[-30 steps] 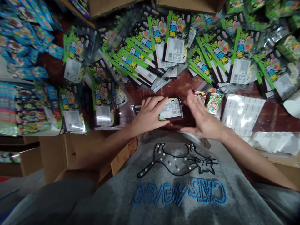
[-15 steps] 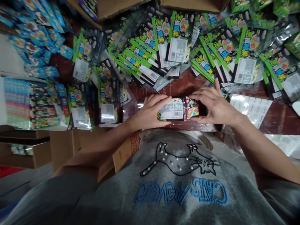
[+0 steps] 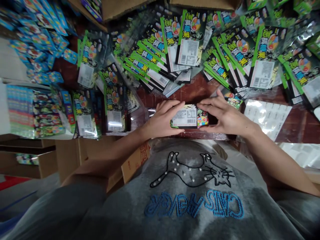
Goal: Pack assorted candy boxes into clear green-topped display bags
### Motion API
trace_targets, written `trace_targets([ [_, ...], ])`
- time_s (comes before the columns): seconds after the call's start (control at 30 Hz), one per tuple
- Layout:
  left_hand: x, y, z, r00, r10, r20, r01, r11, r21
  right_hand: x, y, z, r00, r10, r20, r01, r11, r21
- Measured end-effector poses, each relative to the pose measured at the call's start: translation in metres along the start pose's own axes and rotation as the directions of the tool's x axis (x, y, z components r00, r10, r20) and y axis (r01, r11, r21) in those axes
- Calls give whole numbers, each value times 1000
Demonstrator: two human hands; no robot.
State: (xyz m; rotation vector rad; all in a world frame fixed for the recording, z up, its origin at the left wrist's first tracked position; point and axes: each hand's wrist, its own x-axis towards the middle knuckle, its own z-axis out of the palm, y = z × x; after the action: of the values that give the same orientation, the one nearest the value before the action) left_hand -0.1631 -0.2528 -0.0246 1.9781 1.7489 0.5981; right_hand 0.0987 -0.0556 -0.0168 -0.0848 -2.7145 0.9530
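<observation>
My left hand is closed round a black card pack with a white label facing up, near the table's front edge. At the pack's right end, my right hand grips a small colourful box between thumb and fingers. The small box touches or sits partly inside the pack's end; which of these cannot be made out. Just behind my right hand lies another small colourful packet, partly hidden.
Piles of green-edged black packs cover the back of the dark red table. Blue boxes are heaped at the left, above a row of stacked packs. A white label sheet lies at the right. Cardboard boxes stand behind.
The red small box at the pack's right end is no longer visible, and a green and pink one shows there. My right hand has moved slightly left.
</observation>
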Motion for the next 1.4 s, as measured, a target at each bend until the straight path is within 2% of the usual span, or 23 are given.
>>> trace_targets([
  [0.07, 2, 2, 4, 1000, 5, 10, -5, 1000, 23, 1, 3, 8, 999, 9, 30, -10, 1000, 15],
  [0.17, 3, 6, 8, 998, -53, 23, 51, 996, 77, -2, 1, 16, 997, 66, 39, -66, 998, 7],
  [0.27, 6, 11, 12, 993, -113, 16, 111, 988, 106, -4, -11, 23, 990, 132, 47, -133, 991, 23],
  [0.37, 9, 15, 15, 994, -106, 26, 103, 989, 111, -6, -23, 25, 984, 160, 72, -165, 984, 68],
  [0.47, 9, 14, 15, 996, -85, 7, 84, 987, 134, -19, -21, 11, 975, 220, 20, -219, 975, -45],
  [0.6, 9, 9, 12, 999, -42, -24, 45, 986, 161, -53, -6, -18, 924, 366, -110, -381, 862, -334],
  [0.67, 10, 10, 10, 999, -24, -25, 28, 986, 164, -62, -2, -26, 922, 372, -110, -385, 839, -385],
  [0.77, 12, 14, 9, 1000, -19, -16, 21, 987, 158, -58, -6, -28, 947, 308, -91, -321, 898, -300],
  [0.87, 12, 19, 9, 999, -36, -17, 38, 992, 117, -42, -14, -29, 957, 275, -93, -283, 955, -90],
  [0.97, 9, 23, 9, 998, -53, -36, 55, 997, 45, -28, -18, -24, 959, 232, -162, -219, 971, 95],
  [1.07, 8, 29, 7, 997, -40, -65, 37, 999, -38, -17, -21, -8, 921, 243, -304, -192, 963, 188],
  [1.13, 8, 31, 5, 995, -42, -95, 33, 995, -90, -12, -23, 3, 894, 285, -347, -211, 949, 236],
  [1.17, 9, 32, 3, 993, -48, -105, 36, 993, -113, -12, -23, 7, 894, 291, -341, -208, 943, 259],
  [1.27, 9, 29, -3, 994, -42, -99, 25, 986, -167, -16, -18, 8, 938, 209, -276, -130, 952, 278],
  [1.4, 10, 25, -5, 997, -11, -82, -5, 981, -193, -26, -5, -8, 974, 158, -165, -113, 961, 252],
])
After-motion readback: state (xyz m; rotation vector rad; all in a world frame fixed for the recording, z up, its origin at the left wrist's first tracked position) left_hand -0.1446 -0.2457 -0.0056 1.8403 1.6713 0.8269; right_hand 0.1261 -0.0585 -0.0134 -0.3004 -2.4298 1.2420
